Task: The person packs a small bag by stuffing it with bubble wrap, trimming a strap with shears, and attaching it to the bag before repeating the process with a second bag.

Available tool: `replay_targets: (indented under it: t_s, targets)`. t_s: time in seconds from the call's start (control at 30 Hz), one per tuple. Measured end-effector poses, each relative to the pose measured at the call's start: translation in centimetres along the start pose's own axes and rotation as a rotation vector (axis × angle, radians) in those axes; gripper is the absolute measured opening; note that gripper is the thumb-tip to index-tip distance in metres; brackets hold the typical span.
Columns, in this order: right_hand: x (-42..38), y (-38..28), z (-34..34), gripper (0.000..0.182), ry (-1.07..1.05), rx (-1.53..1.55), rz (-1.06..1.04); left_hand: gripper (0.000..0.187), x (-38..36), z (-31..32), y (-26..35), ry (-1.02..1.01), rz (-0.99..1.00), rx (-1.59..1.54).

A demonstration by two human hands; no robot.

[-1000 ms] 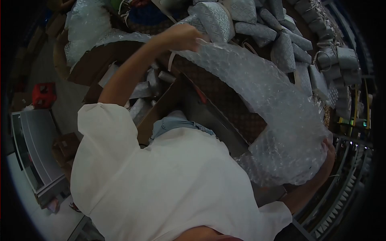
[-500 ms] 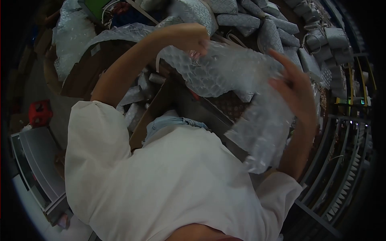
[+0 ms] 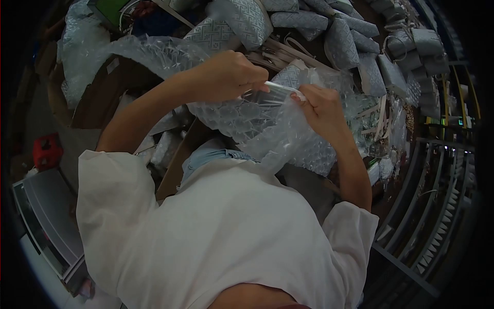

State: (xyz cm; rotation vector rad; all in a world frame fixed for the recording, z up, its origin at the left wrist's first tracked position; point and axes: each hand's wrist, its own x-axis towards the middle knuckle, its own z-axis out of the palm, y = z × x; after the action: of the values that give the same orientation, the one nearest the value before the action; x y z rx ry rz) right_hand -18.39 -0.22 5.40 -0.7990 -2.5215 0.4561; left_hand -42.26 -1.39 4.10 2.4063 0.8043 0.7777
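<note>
A sheet of clear bubble wrap [image 3: 226, 116] spreads in front of my chest, with its upper edge gripped in both hands. My left hand [image 3: 229, 77] is closed on that edge, thumb and fingers pinched together. A short way to the right, my right hand [image 3: 321, 105] pinches the same edge. Between the two hands the plastic is pulled taut into a narrow strip. The sheet hangs down below the hands toward my lap and also trails off to the left.
Silver-grey patterned pouches [image 3: 298, 20] lie heaped beyond my hands, with beige straps [image 3: 283, 54] among them. An open cardboard box [image 3: 98, 98] stands at the left, near more bubble wrap [image 3: 87, 51]. A red plastic stool [image 3: 47, 150] is far left; a metal rack [image 3: 411, 221] is at right.
My right hand has moved left and closed on the wrap's edge, near my left hand. My left hand has dropped slightly, and the strip between them is now stretched.
</note>
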Motion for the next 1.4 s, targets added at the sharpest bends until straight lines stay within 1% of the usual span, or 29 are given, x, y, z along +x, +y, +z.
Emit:
replay_targets:
  t_s: [0.1,0.2,0.23,0.27,0.3,0.33,0.37,0.4,0.43,0.47,0.5,0.57,0.6,0.63,0.67,0.73,0.8,0.87,0.93,0.97,1.03,1.1,1.13,1.17,1.2,1.23,1.27,1.33,1.4]
  targets:
    - [-0.9,-0.4,-0.4,0.022,0.008,0.082,0.045,0.016,0.4,0.1,1.1,-0.060,-0.022,0.038]
    - [-2.4,-0.2,-0.6,0.019,0.050,0.074,0.073,0.011,0.2,0.7,0.8,-0.008,0.055,0.030]
    - [-3.4,0.4,-0.6,0.017,0.094,0.023,0.065,0.010,-0.4,0.0,0.0,0.111,0.038,0.020]
    - [-6.6,3.7,-1.8,0.019,0.350,0.152,0.408,0.010,-1.2,-0.9,-1.1,0.230,0.021,0.010]
    - [-11.1,8.8,-4.3,0.021,0.608,0.284,0.741,0.007,-4.1,-3.8,-3.4,0.403,-0.232,0.008]
    - [-15.9,12.3,-7.7,0.026,0.653,0.220,0.610,0.006,-6.3,-6.3,-5.5,0.587,-0.491,0.006]
    - [-17.6,11.6,-10.5,0.027,0.700,0.433,0.807,0.006,-6.1,-6.9,-6.1,0.594,-0.496,0.016]
    - [-18.3,11.7,-11.6,0.029,0.755,0.388,0.775,0.005,-6.3,-7.1,-6.4,0.582,-0.343,0.235]
    - [-17.2,10.3,-11.9,0.032,0.807,0.345,0.746,0.004,-6.8,-7.0,-6.0,0.558,-0.190,0.449]
    - [-15.5,8.9,-12.1,0.032,0.797,0.362,0.744,0.003,-5.8,-6.0,-5.5,0.408,-0.206,0.513]
    - [-10.8,4.7,-11.7,0.031,0.725,-0.079,0.425,0.004,-3.3,-4.5,-4.6,0.265,-0.218,0.583]
    - [-8.6,3.5,-11.0,0.031,0.644,-0.492,0.067,0.010,0.4,-1.3,-3.6,0.242,-0.153,0.502]
    - [-10.4,5.6,-10.4,0.029,0.688,-0.179,0.218,0.011,2.1,0.1,-3.4,0.284,-0.043,0.526]
    - [-11.1,6.8,-10.1,0.028,0.710,0.136,0.369,0.014,3.7,1.1,-2.6,0.267,-0.027,0.511]
    - [-8.8,5.4,-9.2,0.026,0.589,0.025,0.246,0.018,5.1,2.1,-1.8,0.248,-0.010,0.491]
    - [-3.7,0.1,-6.4,0.021,0.368,-0.023,0.260,0.020,7.4,3.2,-0.6,0.177,-0.032,0.397]
    - [-1.7,-1.3,-4.2,0.018,0.271,0.041,0.383,0.018,8.9,3.6,0.9,0.169,0.002,0.314]
    - [-1.5,-0.1,-1.5,0.015,0.254,0.107,0.456,0.016,8.9,3.4,1.2,0.156,0.032,0.226]
    - [-2.4,1.3,-3.2,0.016,0.255,0.118,0.517,0.024,8.2,2.6,0.7,0.010,0.056,0.175]
    - [-3.2,2.4,-4.3,0.018,0.255,0.125,0.582,0.024,7.4,1.9,0.5,0.012,0.054,0.177]
    - [-5.6,4.4,-6.6,0.024,0.449,0.310,0.624,0.039,4.8,-0.6,0.1,0.134,-0.097,0.117]
    - [-6.9,6.1,-8.9,0.025,0.437,0.321,0.621,0.055,2.8,-2.3,-1.7,-0.219,-0.360,0.079]
    - [-7.6,6.1,-9.5,0.027,0.422,0.332,0.619,0.055,2.0,-2.3,-2.7,-0.229,-0.352,0.066]
    - [-7.9,6.0,-9.2,0.027,0.425,0.324,0.633,0.062,1.3,-1.6,-3.9,-0.295,-0.385,0.082]
    - [-7.7,6.0,-8.5,0.025,0.332,0.298,0.624,0.069,0.5,-1.0,-5.0,-0.360,-0.417,0.103]
    - [-7.5,5.6,-7.9,0.023,0.238,0.276,0.613,0.069,-0.8,-0.5,-6.1,-0.365,-0.408,0.101]
    - [-7.2,4.9,-7.4,0.023,0.242,0.274,0.619,0.076,-2.4,-0.1,-7.3,-0.358,-0.379,0.183]
    - [-6.8,3.4,-6.2,0.017,0.114,0.065,0.640,0.082,-5.0,0.9,-8.1,-0.356,-0.347,0.265]
    - [-6.8,3.1,-4.5,0.015,0.128,0.080,0.576,0.087,-7.3,2.5,-7.8,-0.570,-0.479,0.554]
